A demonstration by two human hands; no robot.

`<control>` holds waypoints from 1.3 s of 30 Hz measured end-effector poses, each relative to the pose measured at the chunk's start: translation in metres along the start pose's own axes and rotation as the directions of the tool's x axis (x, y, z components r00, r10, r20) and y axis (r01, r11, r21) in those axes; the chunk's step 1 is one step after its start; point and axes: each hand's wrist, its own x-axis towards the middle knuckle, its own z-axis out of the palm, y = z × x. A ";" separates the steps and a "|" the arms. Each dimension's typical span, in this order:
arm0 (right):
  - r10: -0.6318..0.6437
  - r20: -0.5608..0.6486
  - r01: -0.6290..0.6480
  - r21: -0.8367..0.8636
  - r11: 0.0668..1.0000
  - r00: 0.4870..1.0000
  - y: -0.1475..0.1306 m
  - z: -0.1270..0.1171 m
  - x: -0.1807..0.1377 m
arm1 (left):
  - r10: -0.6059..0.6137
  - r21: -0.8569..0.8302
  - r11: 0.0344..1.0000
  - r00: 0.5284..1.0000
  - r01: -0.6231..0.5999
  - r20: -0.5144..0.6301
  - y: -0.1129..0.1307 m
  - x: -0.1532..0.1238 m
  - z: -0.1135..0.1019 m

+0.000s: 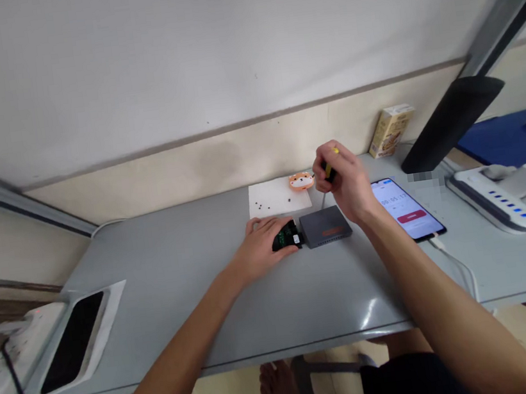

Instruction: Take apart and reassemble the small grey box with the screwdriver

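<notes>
My left hand (pixel 265 243) is closed around a green circuit board (pixel 284 238) and keeps it low over the desk. Right beside the board sits a dark grey box-shaped casing (pixel 326 226) with a row of slots along its front. In my right hand (pixel 342 180) is a screwdriver (pixel 330 170) with a black and yellow handle, gripped in the fist. Its metal shaft points down behind the casing's far edge, and the tip is hidden. Several small dark screws (pixel 260 206) lie on a white sheet of paper (pixel 272 190) behind my left hand.
An orange animal-faced case (pixel 301 181) rests on the paper. To the right are a lit phone (pixel 407 209) on a cable, a carton (pixel 391 131), a black post (pixel 452 123) and a power strip (pixel 510 197). A dark phone (pixel 73 341) lies at the left.
</notes>
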 end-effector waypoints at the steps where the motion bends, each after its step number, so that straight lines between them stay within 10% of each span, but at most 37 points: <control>1: -0.016 0.053 0.025 -0.159 0.987 0.998 -0.002 -0.002 -0.002 | 0.003 -0.007 1.000 1.000 -0.003 0.005 -0.001 0.001 0.001; 5: 0.132 0.272 0.126 -0.754 0.644 0.953 0.001 -0.012 -0.010 | 0.018 -0.038 0.999 1.000 -0.018 -0.008 -0.001 0.006 -0.002; 8: 0.231 0.279 0.135 -0.860 0.492 0.932 0.007 -0.023 -0.009 | -0.037 -0.116 0.993 0.994 0.026 -0.098 0.004 0.006 -0.008; 25: 0.589 0.295 -0.069 -0.854 0.516 0.753 0.027 -0.043 -0.007 | 0.057 0.012 0.998 0.998 -0.057 -0.022 0.008 0.001 -0.017; 30: 0.558 0.307 -0.040 -0.851 0.523 0.771 0.027 -0.040 -0.008 | 0.009 -0.031 0.999 0.997 -0.012 -0.072 0.013 0.003 -0.014; 39: 0.511 0.273 -0.007 -0.878 0.479 0.815 0.027 -0.039 -0.005 | 0.326 0.169 0.936 0.940 -0.307 -0.099 0.045 -0.025 0.010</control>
